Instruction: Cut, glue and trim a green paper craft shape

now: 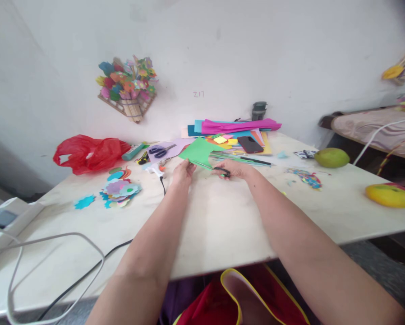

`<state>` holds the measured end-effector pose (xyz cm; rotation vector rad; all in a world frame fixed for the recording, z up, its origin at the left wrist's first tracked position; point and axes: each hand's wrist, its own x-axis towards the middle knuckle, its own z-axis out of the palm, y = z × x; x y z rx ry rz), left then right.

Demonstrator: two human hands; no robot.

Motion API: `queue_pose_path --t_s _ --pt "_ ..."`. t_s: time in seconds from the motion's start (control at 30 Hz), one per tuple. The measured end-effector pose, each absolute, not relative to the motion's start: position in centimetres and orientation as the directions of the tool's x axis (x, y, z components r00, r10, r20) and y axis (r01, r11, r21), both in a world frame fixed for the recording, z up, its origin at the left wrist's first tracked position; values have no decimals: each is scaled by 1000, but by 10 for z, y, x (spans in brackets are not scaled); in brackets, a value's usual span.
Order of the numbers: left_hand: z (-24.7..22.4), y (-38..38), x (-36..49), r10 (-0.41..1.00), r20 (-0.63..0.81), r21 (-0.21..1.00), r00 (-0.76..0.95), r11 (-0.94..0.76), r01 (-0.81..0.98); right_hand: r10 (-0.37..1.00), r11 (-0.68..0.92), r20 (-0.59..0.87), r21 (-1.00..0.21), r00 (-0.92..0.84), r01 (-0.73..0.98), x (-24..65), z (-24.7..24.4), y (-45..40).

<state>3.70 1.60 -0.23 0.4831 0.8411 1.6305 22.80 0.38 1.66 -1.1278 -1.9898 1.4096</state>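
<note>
A sheet of green paper (199,151) is raised at a slant over the middle of the table. My left hand (185,171) is closed on its near left edge. In my right hand (234,169) is a pair of dark-handled scissors (223,171), its blades pointing left along the paper's near edge. How far the blades are apart is too small to tell. Just left of my left hand lies a white glue gun (155,170) with a black cord. Thin paper strips and a black pencil (256,160) lie beyond my right hand.
At left are a red plastic bag (90,153) and stacked paper flower cutouts (120,189). Behind lie purple-handled scissors (162,150), a phone (250,144) and magenta paper (239,126). Mangoes (332,157) sit at right. Cables (70,234) cross the front left.
</note>
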Motion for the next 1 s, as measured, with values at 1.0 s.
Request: queue_pose_path --t_s 1.0 --pt "-5 19 30 968 -132 730 -213 -50 -682 830 81 -155 -917 -536 390 233 17 5"
